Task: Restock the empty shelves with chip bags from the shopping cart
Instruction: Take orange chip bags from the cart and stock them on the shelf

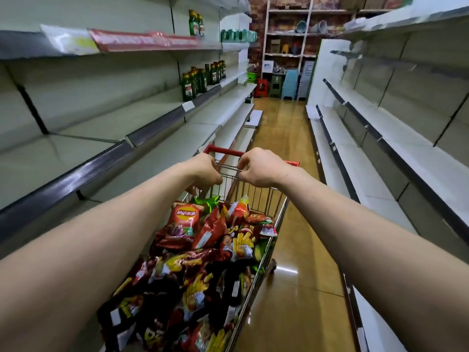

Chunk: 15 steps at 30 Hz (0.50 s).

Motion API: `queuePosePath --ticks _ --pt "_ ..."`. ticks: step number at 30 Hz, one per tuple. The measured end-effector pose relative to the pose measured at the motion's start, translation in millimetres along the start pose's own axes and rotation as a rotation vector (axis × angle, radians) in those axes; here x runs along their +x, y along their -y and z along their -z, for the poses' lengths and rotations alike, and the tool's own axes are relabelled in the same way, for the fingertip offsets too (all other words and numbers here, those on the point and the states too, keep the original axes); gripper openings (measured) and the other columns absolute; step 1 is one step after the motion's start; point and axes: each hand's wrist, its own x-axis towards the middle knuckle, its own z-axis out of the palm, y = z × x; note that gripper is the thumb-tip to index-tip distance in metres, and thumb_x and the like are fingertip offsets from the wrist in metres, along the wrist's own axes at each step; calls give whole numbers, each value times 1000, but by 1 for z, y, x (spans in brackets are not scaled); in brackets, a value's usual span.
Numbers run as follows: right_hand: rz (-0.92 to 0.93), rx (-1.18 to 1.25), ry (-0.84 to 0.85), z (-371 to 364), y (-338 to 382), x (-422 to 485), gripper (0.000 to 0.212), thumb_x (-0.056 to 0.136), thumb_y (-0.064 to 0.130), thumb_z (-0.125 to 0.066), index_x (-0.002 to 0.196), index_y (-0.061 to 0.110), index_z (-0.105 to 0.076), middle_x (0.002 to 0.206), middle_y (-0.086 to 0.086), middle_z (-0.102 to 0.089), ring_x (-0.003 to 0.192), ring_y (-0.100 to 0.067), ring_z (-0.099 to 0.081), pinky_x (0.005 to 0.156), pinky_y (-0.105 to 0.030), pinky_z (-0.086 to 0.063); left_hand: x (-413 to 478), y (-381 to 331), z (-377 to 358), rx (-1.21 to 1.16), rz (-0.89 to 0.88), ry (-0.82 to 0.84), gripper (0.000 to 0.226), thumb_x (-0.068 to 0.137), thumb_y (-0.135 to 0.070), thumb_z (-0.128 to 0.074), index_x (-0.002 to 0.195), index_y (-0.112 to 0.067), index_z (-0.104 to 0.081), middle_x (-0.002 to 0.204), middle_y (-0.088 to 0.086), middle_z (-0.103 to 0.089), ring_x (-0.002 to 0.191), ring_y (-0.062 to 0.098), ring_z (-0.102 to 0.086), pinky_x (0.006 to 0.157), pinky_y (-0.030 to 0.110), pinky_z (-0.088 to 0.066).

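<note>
Finding 1: Your left grip point(204, 171) is clamped on the shopping cart point(258, 199), fingers curled round the thin wire bar at its far end, just below the red handle point(224, 151).

Finding 2: Your right grip point(261, 168) is clamped on the same wire bar, thumb and fingers closed round it, near the left grip but apart from it. Both your forearms reach out over the load.

Finding 3: The chip bags point(193, 270) are all in the cart basket, piled loosely up to the rim. They are mostly red and dark packs with yellow print. One red bag point(185, 219) stands upright at the far end, just beneath your left grip.

Finding 4: The cart stands on the glossy brown floor point(291, 148) of an aisle, closer to the left shelves point(127, 118) than to the right shelves point(375, 138). The near tiers on both sides are bare.

Finding 5: Green bottles point(200, 80) stand further along the left shelves. Stacked plastic stools point(289, 82) sit at the aisle's far end.
</note>
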Motion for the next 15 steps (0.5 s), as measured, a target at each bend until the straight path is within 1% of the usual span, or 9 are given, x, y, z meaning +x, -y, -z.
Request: queuePosePath --ticks 3,6,10,11,13,15 --pt "-5 -9 49 -6 -23 45 22 92 22 -61 112 17 -68 115 -6 -66 104 -25 -62 92 -39 -53 49 -5 -14 -14 24 30 39 94 -21 -61 129 -10 -51 98 9 -60 83 24 -63 69 37 -58" --pt "-30 0 103 -23 -46 84 22 92 21 -59 112 17 -68 120 -6 -65 107 -26 -61 93 -39 -52 93 1 -32 -44 53 81 40 94 -21 -61 130 -8 -50 99 7 -58 86 24 -62 76 40 -58" --pt "-97 -5 188 -56 -73 125 27 92 20 -58 117 16 -66 123 -9 -64 111 -29 -60 96 -43 -51 142 19 -54 -81 130 166 42 94 -22 -61 132 -9 -49 110 10 -58 94 26 -62 84 43 -58" --pt "-119 -7 204 -65 -78 134 27 92 20 -59 118 15 -65 123 -9 -64 111 -29 -60 95 -42 -51 155 24 -58 -105 146 181 41 94 -22 -61 131 -9 -49 108 10 -57 95 26 -61 85 43 -57" --pt "-166 13 234 -85 -88 150 30 92 21 -60 121 14 -64 123 -8 -64 111 -28 -60 95 -41 -51 179 35 -68 -157 168 215 39 95 -21 -60 130 -8 -50 99 7 -55 89 23 -59 87 42 -57" --pt "-218 20 263 -106 -96 163 34 92 20 -60 126 13 -61 126 -9 -62 112 -29 -60 95 -41 -52 200 45 -79 -206 188 262 40 96 -20 -59 133 -8 -48 92 5 -52 88 22 -58 85 40 -56"
